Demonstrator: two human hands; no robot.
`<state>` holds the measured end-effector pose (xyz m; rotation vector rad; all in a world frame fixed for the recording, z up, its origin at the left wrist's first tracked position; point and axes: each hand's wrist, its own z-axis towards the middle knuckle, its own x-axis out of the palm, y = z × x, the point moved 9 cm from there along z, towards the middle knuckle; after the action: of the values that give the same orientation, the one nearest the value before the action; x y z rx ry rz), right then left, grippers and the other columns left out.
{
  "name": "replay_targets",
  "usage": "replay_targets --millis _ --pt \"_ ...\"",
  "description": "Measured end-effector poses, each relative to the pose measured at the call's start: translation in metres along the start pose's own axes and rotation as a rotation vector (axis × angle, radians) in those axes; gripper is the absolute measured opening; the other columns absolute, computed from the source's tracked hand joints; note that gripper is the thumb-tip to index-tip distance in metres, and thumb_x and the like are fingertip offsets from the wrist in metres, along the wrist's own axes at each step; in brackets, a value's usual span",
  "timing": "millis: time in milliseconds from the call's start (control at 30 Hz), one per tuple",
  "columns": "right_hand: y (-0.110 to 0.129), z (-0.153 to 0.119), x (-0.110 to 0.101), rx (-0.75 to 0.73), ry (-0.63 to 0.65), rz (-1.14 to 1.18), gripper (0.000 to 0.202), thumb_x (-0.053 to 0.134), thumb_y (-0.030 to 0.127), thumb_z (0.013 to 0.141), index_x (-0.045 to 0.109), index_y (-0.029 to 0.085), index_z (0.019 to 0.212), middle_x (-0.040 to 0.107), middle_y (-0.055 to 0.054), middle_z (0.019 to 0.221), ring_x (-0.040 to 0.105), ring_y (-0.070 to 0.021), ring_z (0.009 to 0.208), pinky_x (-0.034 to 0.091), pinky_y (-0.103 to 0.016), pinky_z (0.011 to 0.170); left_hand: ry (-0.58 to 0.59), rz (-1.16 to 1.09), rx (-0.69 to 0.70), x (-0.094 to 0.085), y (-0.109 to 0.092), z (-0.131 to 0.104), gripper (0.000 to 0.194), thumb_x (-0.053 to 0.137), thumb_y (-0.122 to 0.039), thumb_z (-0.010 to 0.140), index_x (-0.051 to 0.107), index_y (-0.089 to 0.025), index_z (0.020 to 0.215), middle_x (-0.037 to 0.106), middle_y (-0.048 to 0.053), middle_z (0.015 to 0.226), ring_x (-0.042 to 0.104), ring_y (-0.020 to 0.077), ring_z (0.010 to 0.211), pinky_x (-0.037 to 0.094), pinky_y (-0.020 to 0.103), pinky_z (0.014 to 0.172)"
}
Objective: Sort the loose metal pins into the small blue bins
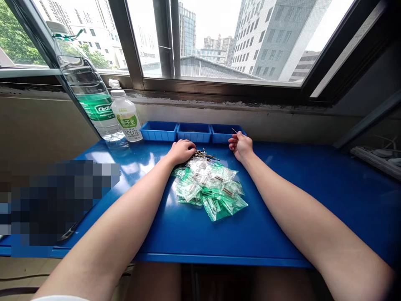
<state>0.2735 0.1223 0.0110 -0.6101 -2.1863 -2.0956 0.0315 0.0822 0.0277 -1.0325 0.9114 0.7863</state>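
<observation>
On the blue desk in front of you, a loose heap of thin metal pieces lies just beyond a pile of green and clear plastic packets, with some of the pieces meeting the packets' far edge. Your left hand rests at the left side of that heap, palm down, fingers bent toward the pieces; you can't tell from this view whether its grip is wide or narrow, or whether it has hold of anything. Your right hand is raised by the front of the right blue bin, its grip narrow, with one thin metal rod pinched at the fingertips and showing against the bin. The middle blue bin and the left blue bin continue the row to your left, along the wall below the window. Further left you have a small white-capped bottle and, just beside it, a large water bottle with a green label. A few brownish pieces show among the packets, too small to make out.
</observation>
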Motion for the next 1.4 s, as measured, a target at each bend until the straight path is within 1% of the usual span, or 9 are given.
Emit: replay_targets --millis 400,700,867,933,1033,1133,1233,1300,1400 --pt "-0.003 0.003 0.0 0.043 0.028 0.01 0.035 0.037 0.023 0.101 0.05 0.019 0.07 0.056 0.001 0.047 0.046 -0.0088 0.035 0.031 -0.02 0.034 -0.001 -0.005 0.003 0.0 0.001 0.0 0.033 0.046 -0.037 0.088 0.074 -0.025 0.101 0.069 0.005 0.119 0.055 0.0292 0.118 0.041 0.046 0.103" --pt "-0.007 0.003 0.0 0.124 0.047 0.01 0.038 0.036 0.031 0.103 0.043 0.021 0.067 0.051 0.003 0.044 0.043 -0.0086 0.034 0.034 -0.019 0.035 -0.008 -0.009 0.009 0.0 0.001 0.0 0.032 0.047 -0.037 0.088 0.074 -0.025 0.099 0.069 0.005 0.119 0.055 0.0279 0.119 0.04 0.045 0.104" --pt "-0.007 0.006 0.001 0.106 0.059 -0.02 0.038 0.04 0.036 0.102 0.043 0.021 0.067 0.051 0.003 0.045 0.043 -0.0084 0.035 0.034 -0.019 0.036 -0.004 -0.008 0.005 0.0 0.0 -0.001 0.032 0.047 -0.037 0.087 0.074 -0.025 0.099 0.069 0.005 0.12 0.055 0.028 0.119 0.04 0.045 0.104" --pt "-0.006 0.007 0.003 0.047 0.079 -0.078 0.038 0.044 0.036 0.1 0.045 0.021 0.065 0.051 0.003 0.046 0.043 -0.0085 0.036 0.032 -0.019 0.036 -0.005 -0.012 0.005 -0.001 0.0 -0.001 0.032 0.047 -0.037 0.087 0.074 -0.025 0.099 0.069 0.004 0.12 0.054 0.0284 0.12 0.04 0.045 0.104" --pt "0.001 0.002 0.014 -0.152 0.172 -0.271 0.033 0.06 0.037 0.091 0.052 0.02 0.065 0.055 0.003 0.051 0.044 -0.0078 0.039 0.032 -0.02 0.039 -0.005 -0.012 0.008 -0.001 -0.001 -0.001 0.032 0.047 -0.037 0.087 0.074 -0.026 0.1 0.069 0.004 0.119 0.054 0.0285 0.119 0.04 0.045 0.104" --pt "0.007 -0.017 0.038 -0.395 0.384 -0.52 0.02 0.077 0.036 0.076 0.065 0.019 0.075 0.063 0.001 0.067 0.051 -0.0092 0.053 0.041 -0.022 0.051 -0.014 -0.003 0.008 -0.001 -0.001 -0.001 0.031 0.048 -0.036 0.087 0.075 -0.026 0.1 0.07 0.004 0.119 0.055 0.0281 0.119 0.04 0.045 0.105" --pt "0.005 -0.037 0.057 -0.565 0.57 -0.807 0.032 0.084 0.038 0.066 0.073 0.023 0.092 0.068 -0.002 0.085 0.058 -0.0152 0.073 0.045 -0.025 0.064 -0.023 0.002 0.0 -0.002 -0.001 0.0 0.03 0.049 -0.035 0.087 0.075 -0.026 0.099 0.07 0.004 0.118 0.056 0.028 0.118 0.04 0.044 0.106" --pt "0.001 -0.044 0.063 -0.625 0.633 -0.96 0.036 0.084 0.041 0.065 0.075 0.025 0.096 0.068 -0.003 0.093 0.061 -0.0187 0.082 0.046 -0.028 0.069 -0.022 0.004 0.0 -0.002 -0.001 -0.001 0.03 0.049 -0.035 0.087 0.075 -0.026 0.098 0.071 0.004 0.117 0.056 0.0281 0.118 0.04 0.044 0.107" --pt "-0.003 -0.046 0.065 -0.681 0.656 -1.08 0.028 0.079 0.042 0.071 0.076 0.026 0.093 0.066 -0.005 0.095 0.062 -0.0201 0.085 0.046 -0.029 0.072 -0.015 0.007 0.0 -0.002 -0.001 -0.001 0.031 0.049 -0.036 0.087 0.075 -0.026 0.099 0.07 0.004 0.118 0.056 0.0286 0.119 0.04 0.045 0.107"
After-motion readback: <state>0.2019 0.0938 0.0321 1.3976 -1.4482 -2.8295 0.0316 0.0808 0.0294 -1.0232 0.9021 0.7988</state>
